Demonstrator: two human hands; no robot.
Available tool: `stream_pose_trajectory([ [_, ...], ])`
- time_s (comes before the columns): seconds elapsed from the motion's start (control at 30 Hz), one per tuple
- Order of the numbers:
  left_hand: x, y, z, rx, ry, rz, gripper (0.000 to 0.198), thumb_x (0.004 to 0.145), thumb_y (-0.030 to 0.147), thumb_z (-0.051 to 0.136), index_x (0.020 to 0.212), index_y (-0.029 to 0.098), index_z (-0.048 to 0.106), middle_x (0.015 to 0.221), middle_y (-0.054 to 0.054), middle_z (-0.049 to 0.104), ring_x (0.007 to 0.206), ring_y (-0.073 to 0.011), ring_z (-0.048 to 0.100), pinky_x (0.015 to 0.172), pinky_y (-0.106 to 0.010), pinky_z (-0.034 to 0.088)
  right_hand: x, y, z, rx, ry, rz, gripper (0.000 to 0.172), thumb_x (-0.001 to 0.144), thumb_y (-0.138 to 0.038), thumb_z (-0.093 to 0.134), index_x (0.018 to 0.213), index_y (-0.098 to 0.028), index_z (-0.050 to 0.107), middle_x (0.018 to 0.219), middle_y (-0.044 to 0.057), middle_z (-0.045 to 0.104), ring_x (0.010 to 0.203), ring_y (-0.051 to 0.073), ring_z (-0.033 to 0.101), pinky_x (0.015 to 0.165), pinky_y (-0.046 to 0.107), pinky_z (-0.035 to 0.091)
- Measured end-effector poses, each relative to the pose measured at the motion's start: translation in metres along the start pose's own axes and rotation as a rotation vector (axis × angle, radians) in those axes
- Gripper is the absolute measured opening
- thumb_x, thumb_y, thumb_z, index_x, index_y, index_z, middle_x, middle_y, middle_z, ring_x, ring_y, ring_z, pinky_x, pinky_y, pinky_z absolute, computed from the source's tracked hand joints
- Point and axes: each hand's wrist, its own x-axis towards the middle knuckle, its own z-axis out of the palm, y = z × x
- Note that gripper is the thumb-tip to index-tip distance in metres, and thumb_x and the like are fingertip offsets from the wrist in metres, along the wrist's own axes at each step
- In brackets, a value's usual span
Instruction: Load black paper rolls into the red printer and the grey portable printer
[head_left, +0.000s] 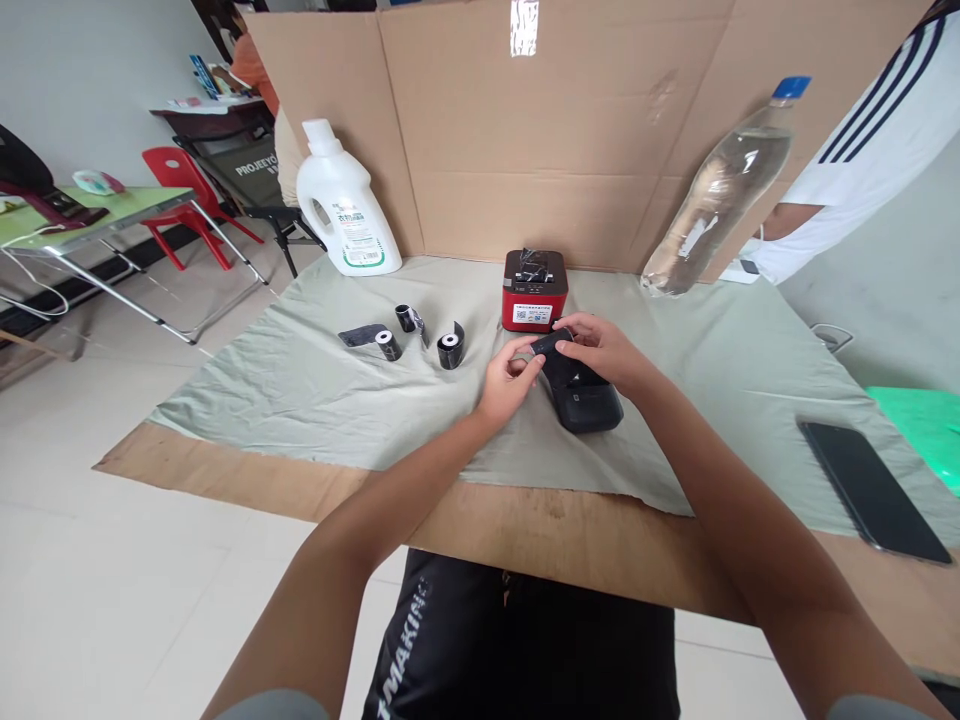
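Note:
Between my two hands is a small black roll (551, 341), held by its ends. My left hand (508, 380) pinches its left end with thumb and fingertips. At the other end, my right hand (606, 352) grips it with the thumb below and the fingers on top. Just beneath the roll sits a black portable printer (589, 408) on the cloth, partly covered by my right hand. Behind my hands stands a red and black printer (534, 300) with crumpled black film on top. Three more black rolls (450, 350) lie to the left, their ends partly unwound.
A white detergent bottle (349, 205) and a tilted clear water bottle (724, 195) stand before the cardboard screen (525, 130). A dark phone (874, 490) lies at the right edge. Another person's white sleeve (885, 130) shows beyond the cardboard; someone else is at back left.

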Motion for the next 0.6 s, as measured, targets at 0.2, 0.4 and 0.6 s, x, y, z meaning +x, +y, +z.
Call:
stream_pose_trajectory([
  [0.2, 0.003, 0.0, -0.001, -0.038, 0.012, -0.044, 0.05, 0.083, 0.05, 0.082, 0.117, 0.021, 0.06, 0.119, -0.006, 0.066, 0.058, -0.003, 0.055, 0.057, -0.023, 0.047, -0.002, -0.005, 0.007, -0.024, 0.031, 0.082, 0.034, 0.081, -0.046, 0.072, 0.099, -0.019, 0.068, 0.085, 0.003, 0.069, 0.072, 0.016, 0.058, 0.064, 0.03, 0.043],
  [0.4, 0.002, -0.001, 0.0, -0.035, -0.001, -0.025, 0.045, 0.083, 0.051, 0.082, 0.108, 0.021, 0.058, 0.073, 0.006, 0.055, 0.054, -0.0072, 0.046, 0.055, -0.024, 0.037, -0.001, 0.004, 0.01, -0.094, 0.01, 0.065, 0.035, 0.087, -0.042, 0.066, 0.115, -0.022, 0.067, 0.072, -0.002, 0.062, 0.06, 0.015, 0.057, 0.06, 0.029, 0.045],
  [0.6, 0.002, -0.008, 0.006, 0.021, -0.032, -0.031, 0.043, 0.083, 0.027, 0.082, 0.111, 0.023, 0.049, 0.08, 0.006, 0.054, 0.06, -0.0071, 0.047, 0.059, -0.023, 0.039, -0.009, -0.012, 0.02, -0.314, 0.215, -0.096, 0.033, 0.088, -0.034, 0.063, 0.118, -0.021, 0.061, 0.088, 0.004, 0.068, 0.073, 0.021, 0.063, 0.07, 0.036, 0.051],
])
